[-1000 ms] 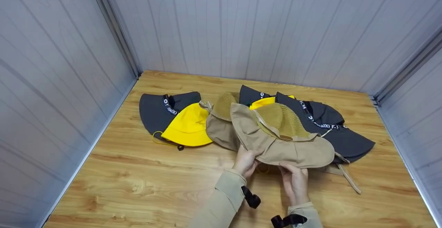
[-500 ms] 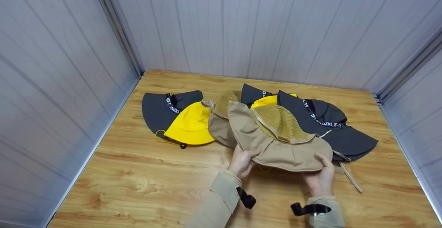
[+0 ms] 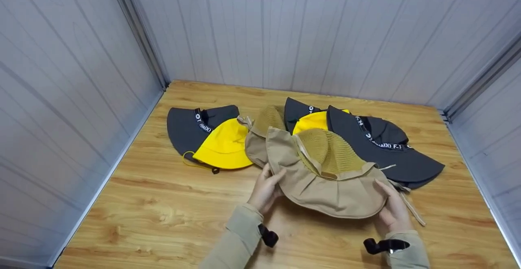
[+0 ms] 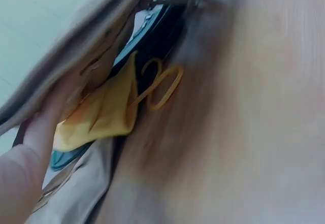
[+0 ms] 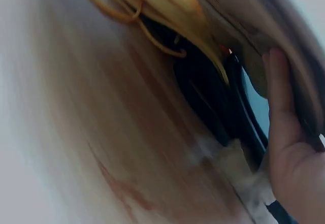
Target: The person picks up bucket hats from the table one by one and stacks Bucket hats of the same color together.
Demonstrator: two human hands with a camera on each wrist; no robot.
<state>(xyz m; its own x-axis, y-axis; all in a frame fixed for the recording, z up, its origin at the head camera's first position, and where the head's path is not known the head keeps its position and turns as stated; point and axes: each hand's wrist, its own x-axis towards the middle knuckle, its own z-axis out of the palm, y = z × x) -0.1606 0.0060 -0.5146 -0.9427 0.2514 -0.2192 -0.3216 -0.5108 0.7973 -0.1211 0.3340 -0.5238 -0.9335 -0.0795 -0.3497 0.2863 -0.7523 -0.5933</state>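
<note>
Tan hat (image 3: 321, 183) held, front brim (image 3: 333, 204) raised above the worktop (image 3: 163, 220).
My left hand (image 3: 264, 189) and right hand (image 3: 392, 208) grip opposite brim sides, thumbs above, fingers beneath, closed to fabric thickness. Beyond lie a yellow hat (image 3: 224, 149) and a dark grey hat (image 3: 411, 165).

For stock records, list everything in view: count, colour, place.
Held hat: one, tan-mustard, between hands
Matching hat: one visible, tan-mustard, behind-left
Yellow hats: at least two, yellow, left and rear
Dark hats: at least three, grey, left, rear, right
Cords: at least two, yellow, near yellow hats
Ties: several, tan, hat edges
Table: one, brown, beneath
Walls: three, grey, left, rear, right
Wrist straps: two, black, wrists
Sleeves: two, beige, forearms
Left hand: one, brim's left
Right hand: one, brim's right
</note>
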